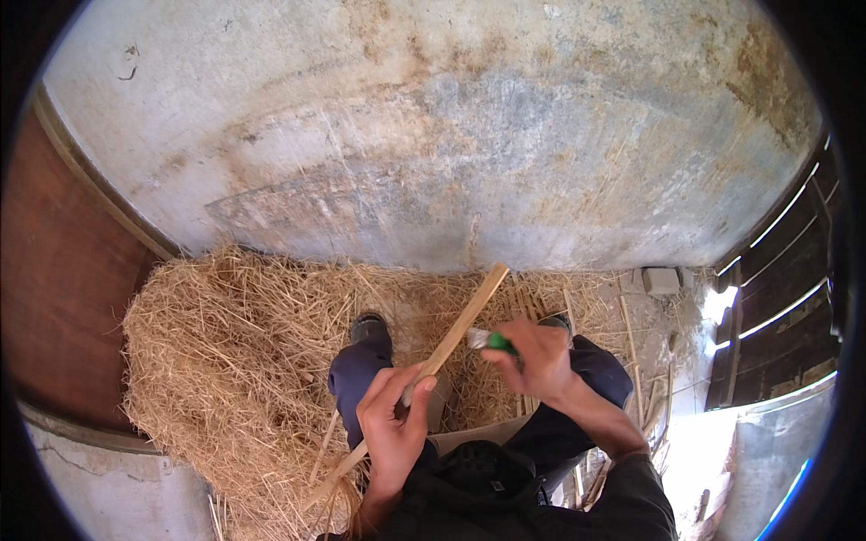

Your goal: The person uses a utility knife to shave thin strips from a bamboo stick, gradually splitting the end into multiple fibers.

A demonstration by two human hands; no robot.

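Observation:
My left hand (393, 428) is closed around a long, flat wooden strip (467, 316). The strip slants from my lower left up toward the wall, its far end just short of the wall's foot. To the right of the strip, my right hand (538, 361) grips a small tool with a green handle (497, 341). A pale, flat end of the tool points left at the strip, with a small gap between them. Slight blur keeps me from telling the tool's exact kind. My fingers hide the rest of its handle.
Loose straw (244, 352) is heaped on the left. A stained plaster wall (451, 162) rises in front. Thin sticks (629, 338) lie on the floor at right, near a grey block (661, 280). A brown panel (68, 279) stands left, dark slatted boards (785, 307) right.

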